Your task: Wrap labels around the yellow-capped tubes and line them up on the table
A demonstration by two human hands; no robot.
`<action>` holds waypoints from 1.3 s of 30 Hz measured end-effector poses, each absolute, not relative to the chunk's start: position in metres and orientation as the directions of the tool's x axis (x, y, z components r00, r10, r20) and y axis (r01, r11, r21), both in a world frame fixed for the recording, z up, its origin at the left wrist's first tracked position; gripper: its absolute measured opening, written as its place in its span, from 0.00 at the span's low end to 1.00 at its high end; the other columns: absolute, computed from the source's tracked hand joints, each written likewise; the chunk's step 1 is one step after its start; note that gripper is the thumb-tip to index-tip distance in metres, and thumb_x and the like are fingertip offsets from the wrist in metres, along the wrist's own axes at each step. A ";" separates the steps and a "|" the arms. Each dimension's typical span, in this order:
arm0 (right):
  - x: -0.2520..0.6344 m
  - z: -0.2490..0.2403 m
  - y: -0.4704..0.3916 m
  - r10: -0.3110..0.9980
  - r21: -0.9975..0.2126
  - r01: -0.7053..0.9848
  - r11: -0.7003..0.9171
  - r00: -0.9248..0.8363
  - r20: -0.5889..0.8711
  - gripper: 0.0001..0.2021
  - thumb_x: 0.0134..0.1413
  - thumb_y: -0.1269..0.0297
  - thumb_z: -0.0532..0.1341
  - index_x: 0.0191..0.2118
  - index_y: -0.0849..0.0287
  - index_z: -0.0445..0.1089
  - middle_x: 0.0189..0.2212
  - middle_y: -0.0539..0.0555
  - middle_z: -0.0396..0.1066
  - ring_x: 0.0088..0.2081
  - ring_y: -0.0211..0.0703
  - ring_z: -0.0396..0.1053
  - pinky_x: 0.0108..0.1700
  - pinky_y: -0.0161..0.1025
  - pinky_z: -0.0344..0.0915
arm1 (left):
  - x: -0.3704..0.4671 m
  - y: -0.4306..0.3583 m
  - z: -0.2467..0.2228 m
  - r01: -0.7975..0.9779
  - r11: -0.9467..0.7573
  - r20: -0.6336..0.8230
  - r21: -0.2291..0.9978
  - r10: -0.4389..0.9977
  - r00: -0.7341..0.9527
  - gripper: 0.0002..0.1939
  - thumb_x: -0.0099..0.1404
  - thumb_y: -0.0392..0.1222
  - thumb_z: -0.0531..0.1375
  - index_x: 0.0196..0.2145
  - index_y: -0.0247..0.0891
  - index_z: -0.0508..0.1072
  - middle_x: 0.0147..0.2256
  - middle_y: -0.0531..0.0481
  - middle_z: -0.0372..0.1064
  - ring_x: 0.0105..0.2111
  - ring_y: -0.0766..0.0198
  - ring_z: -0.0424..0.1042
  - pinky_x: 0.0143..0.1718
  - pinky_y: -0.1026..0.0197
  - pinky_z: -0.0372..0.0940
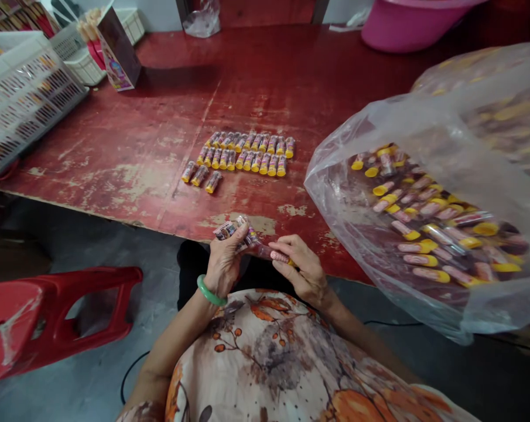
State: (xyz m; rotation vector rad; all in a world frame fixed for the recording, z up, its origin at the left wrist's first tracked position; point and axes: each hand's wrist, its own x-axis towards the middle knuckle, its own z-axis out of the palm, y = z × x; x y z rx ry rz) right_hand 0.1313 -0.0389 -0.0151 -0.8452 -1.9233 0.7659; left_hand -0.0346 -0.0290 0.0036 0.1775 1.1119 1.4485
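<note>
Fingers of the right hand pinching a yellow-capped pink tube, left hand gripping printed clear wrappers beside it, both before me at the near edge of the red bench, rows of yellow-ended packets beyond.

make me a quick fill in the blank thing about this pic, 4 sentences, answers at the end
1. A green bangle circles the person's ____ wrist.
2. The right hand holds a small pink tube with a ____ end.
3. Seen in the picture, the big clear plastic bag lies to the ____ of the rows of small tubes on the table.
4. The plastic stool at the picture's left edge is coloured ____.

Missing words: left; yellow; right; red.
</note>
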 end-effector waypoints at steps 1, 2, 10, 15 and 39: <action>0.129 -0.017 -0.039 0.769 -0.734 0.274 0.622 -0.393 0.505 0.14 0.60 0.71 0.57 0.51 0.57 0.67 0.40 0.56 0.65 0.41 0.43 0.68 0.42 0.40 0.68 | -0.035 -0.030 0.004 -0.692 0.207 -0.499 0.691 0.830 -0.250 0.18 0.43 0.40 0.74 0.30 0.33 0.74 0.26 0.52 0.73 0.24 0.67 0.71 0.25 0.64 0.68; 0.128 -0.018 -0.038 0.742 -0.692 0.293 0.660 -0.400 0.538 0.15 0.59 0.72 0.57 0.52 0.58 0.67 0.40 0.57 0.66 0.41 0.43 0.68 0.42 0.40 0.69 | -0.036 -0.030 0.003 -0.699 0.215 -0.514 0.682 0.821 -0.249 0.17 0.43 0.40 0.74 0.30 0.32 0.74 0.26 0.52 0.72 0.23 0.67 0.71 0.25 0.65 0.68; 0.115 -0.022 -0.036 0.626 -0.450 0.463 0.764 -0.359 0.693 0.16 0.58 0.72 0.58 0.52 0.62 0.65 0.39 0.62 0.67 0.39 0.47 0.69 0.39 0.44 0.71 | -0.042 -0.035 -0.002 -0.767 0.259 -0.568 0.588 0.806 -0.164 0.16 0.47 0.39 0.73 0.33 0.35 0.75 0.29 0.52 0.73 0.27 0.66 0.72 0.30 0.63 0.70; 0.111 -0.024 -0.040 0.571 -0.362 0.530 0.767 -0.307 0.761 0.16 0.56 0.71 0.61 0.51 0.63 0.64 0.38 0.61 0.71 0.39 0.48 0.71 0.39 0.43 0.73 | -0.039 -0.039 0.001 -0.717 0.264 -0.517 0.645 0.842 -0.156 0.17 0.48 0.41 0.72 0.34 0.34 0.75 0.30 0.51 0.74 0.27 0.65 0.73 0.29 0.62 0.71; 0.118 -0.010 -0.031 0.669 -0.581 0.334 0.742 -0.327 0.667 0.15 0.55 0.75 0.57 0.49 0.59 0.68 0.40 0.59 0.71 0.42 0.46 0.72 0.42 0.43 0.72 | -0.034 -0.045 0.006 -0.640 0.306 -0.462 0.705 0.883 -0.087 0.19 0.49 0.48 0.71 0.35 0.34 0.75 0.31 0.50 0.74 0.28 0.65 0.73 0.31 0.62 0.71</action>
